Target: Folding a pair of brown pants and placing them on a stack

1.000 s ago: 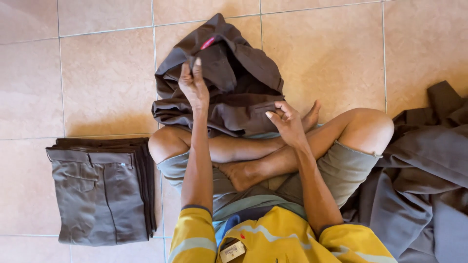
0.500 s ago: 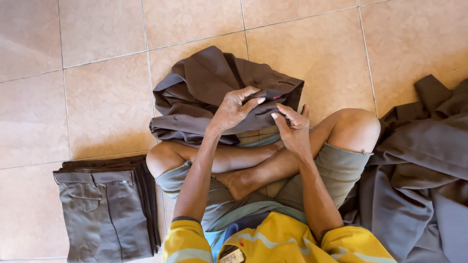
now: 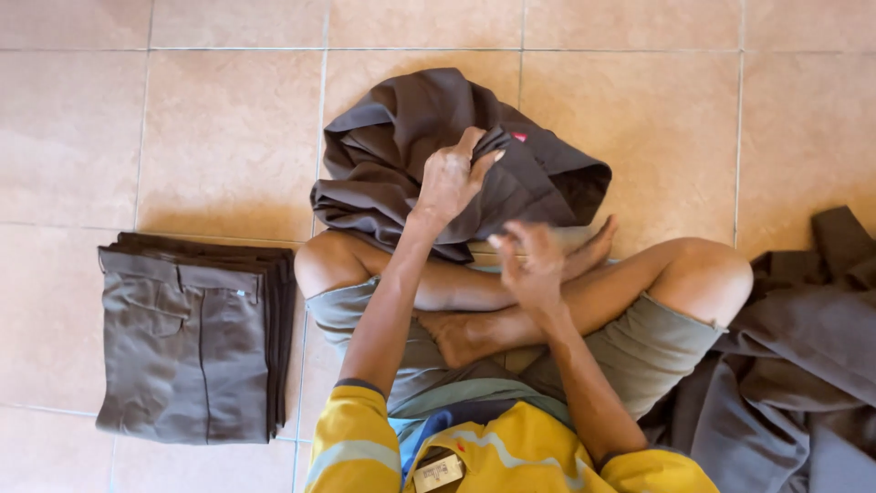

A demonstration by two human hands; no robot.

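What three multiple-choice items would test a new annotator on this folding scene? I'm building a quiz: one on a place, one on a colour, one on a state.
1. Where is the folded stack of trousers?
A. on the person's left side
B. on the person's right side
C. on the lap

2. What colour are the person's sleeves?
A. red
B. yellow
C. white

3. What is the left hand doing?
A. resting flat on the floor
B. gripping the crumpled brown garment
C. holding a foot

Key: 1 A, the stack lies on the tiles beside the left knee. 2 B, both sleeves are yellow. 3 B, its fingers pinch a fold of cloth, while the right hand hovers free.
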